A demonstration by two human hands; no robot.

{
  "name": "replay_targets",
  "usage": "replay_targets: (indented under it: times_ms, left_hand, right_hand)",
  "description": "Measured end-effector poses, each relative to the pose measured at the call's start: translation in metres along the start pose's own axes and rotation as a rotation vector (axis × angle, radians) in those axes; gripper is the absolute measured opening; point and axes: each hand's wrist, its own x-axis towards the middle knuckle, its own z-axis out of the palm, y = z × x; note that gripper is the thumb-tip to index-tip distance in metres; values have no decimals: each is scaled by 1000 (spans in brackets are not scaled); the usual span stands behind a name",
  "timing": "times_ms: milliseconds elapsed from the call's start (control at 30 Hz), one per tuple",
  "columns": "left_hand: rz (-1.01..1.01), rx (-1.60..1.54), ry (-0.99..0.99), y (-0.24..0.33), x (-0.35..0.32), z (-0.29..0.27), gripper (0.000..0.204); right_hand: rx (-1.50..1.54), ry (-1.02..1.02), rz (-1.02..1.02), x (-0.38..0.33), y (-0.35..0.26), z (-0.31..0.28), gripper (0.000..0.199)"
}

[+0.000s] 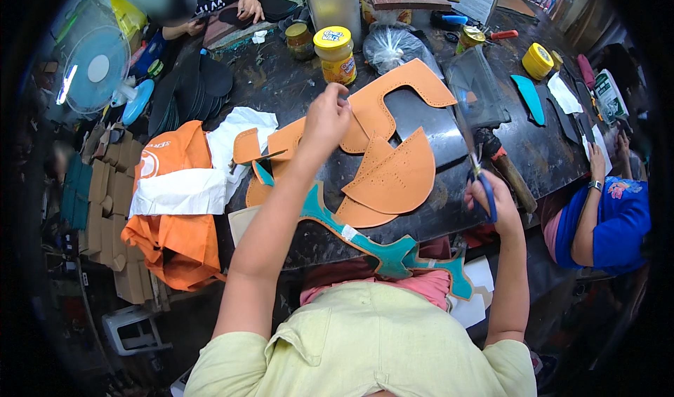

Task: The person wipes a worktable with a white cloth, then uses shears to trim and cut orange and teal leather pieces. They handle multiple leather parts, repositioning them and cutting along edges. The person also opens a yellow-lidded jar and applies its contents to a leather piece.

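Note:
My right hand [497, 204] grips a pair of scissors [480, 190] by its blue handles, the blades pointing away from me. My left hand [327, 120] is raised over the tan pieces with its fingers drawn together; whatever they pinch, if anything, is hidden. Just beyond and beside it lies a tan curved cut piece [407, 88] with rows of small holes along its edges. Nearer to me rests a rounded tan piece [397, 176] on another like it. A teal strip with tan edging [365, 242] hangs along the table's near edge, below my left wrist.
A yellow-lidded jar [335, 56] and a plastic bag [397, 49] stand farther back. A hammer [516, 179] lies right of the scissors. Orange cloth [182, 235] drapes at the left. One co-worker's hand [249, 7] shows at the far side, another person's arm [590, 207] at the right.

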Motion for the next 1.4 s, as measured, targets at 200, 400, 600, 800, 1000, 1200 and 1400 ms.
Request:
replay_targets:
  times_ms: [200,400,600,800,1000,1200,1400]
  left_hand:
    - [36,390,-250,-22,27,5,75]
    - [-144,204,-451,-32,44,-9,50]
    - [-71,-387,-381,-42,64,-69,20]
    - [204,500,-416,-27,12,-31,90]
    - [63,159,-437,-29,20,-34,51]
    - [-60,-511,-431,-14,42,-111,23]
    - [-46,-546,-380,-3,38,-124,23]
  right_hand:
    - [-804,-169,-49,-12,-28,36,53]
    - [-965,-155,-148,-9,-29,56,57]
    - [-945,-105,-80,-7,-24,54,58]
    - [-928,-99,-101,-5,-25,59,57]
    - [-933,-88,-45,-9,-25,59,58]
    - [-716,-192,-39,-5,-26,56,55]
    - [-189,-390,-25,14,-17,79,48]
